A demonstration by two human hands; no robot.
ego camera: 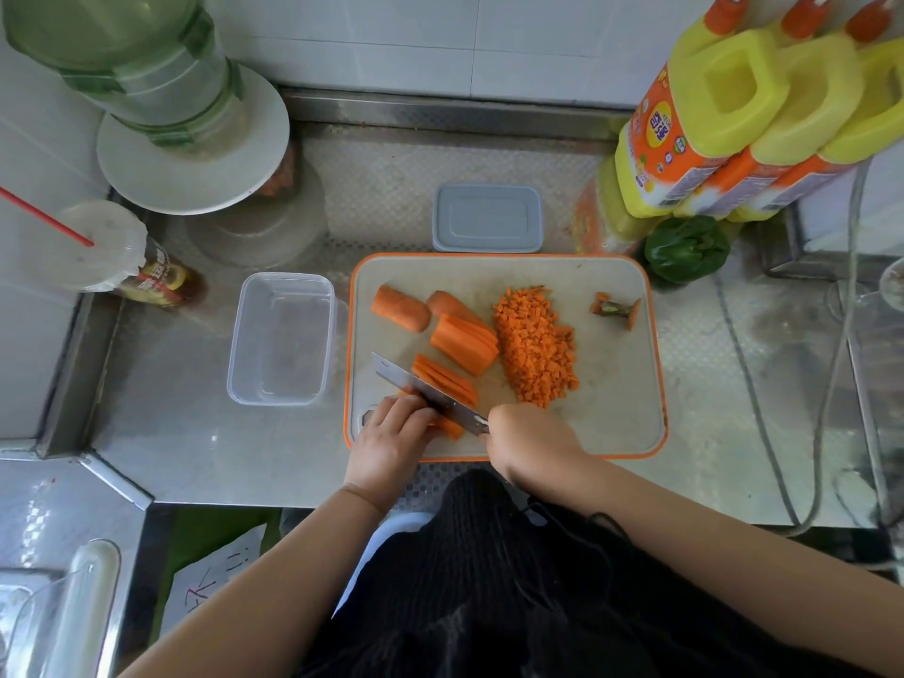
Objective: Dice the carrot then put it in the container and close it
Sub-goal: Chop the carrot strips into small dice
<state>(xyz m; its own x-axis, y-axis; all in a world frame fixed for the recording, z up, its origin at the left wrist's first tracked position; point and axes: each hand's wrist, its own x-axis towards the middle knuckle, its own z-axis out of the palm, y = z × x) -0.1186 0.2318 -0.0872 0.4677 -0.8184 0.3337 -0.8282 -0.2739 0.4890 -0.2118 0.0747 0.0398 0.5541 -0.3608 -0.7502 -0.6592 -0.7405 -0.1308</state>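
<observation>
- My right hand [531,440] hid the knife [430,394] handle.
- My left fingers [398,408] covered most of the carrot piece [452,428] being cut.
- The yellow bottles [763,115] ran off the top and right edges.

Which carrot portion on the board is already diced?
The heap of small cubes right of centre on the cutting board. The other pieces to its left are still chunks or sliced slabs.

A stainless steel desk [205,447] with a dotted embossed surface fills the middle of the frame, its raised metal back edge [440,107] meeting a white tiled wall [416,36] along the top. At the lower left sits a lower steel ledge [58,506]. Soft, even daylight reflects off the metal.
</observation>
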